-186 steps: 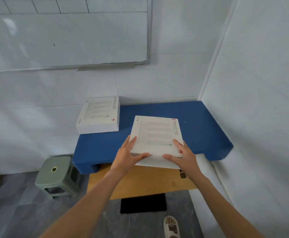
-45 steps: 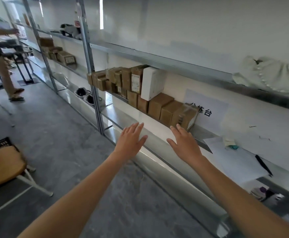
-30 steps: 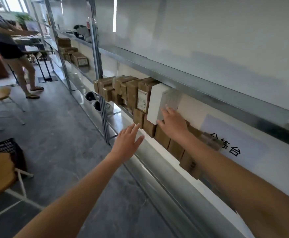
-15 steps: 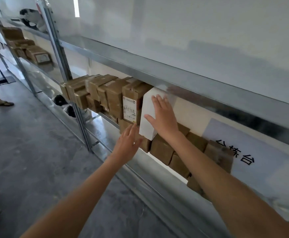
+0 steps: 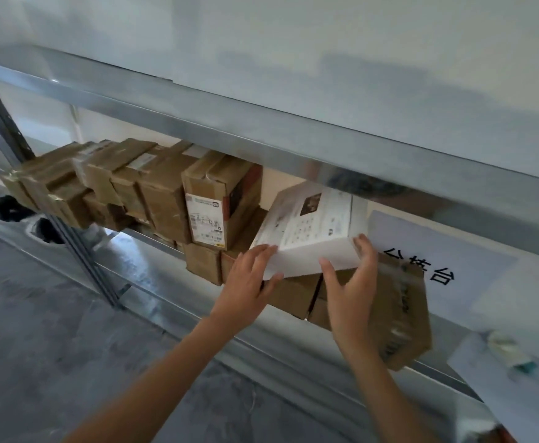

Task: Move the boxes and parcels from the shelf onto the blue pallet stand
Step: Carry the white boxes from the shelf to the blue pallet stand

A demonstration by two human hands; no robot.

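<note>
White box (image 5: 313,228) tilted between both hands; underside hidden

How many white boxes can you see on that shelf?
1. The white box sits tilted on top of the brown cartons, with the left hand and right hand at its near corners. Others may be hidden behind the cartons.

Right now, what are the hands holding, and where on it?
The white box, tilted above the brown boxes. Left hand grips its lower left corner; right hand grips its lower right corner.
</note>
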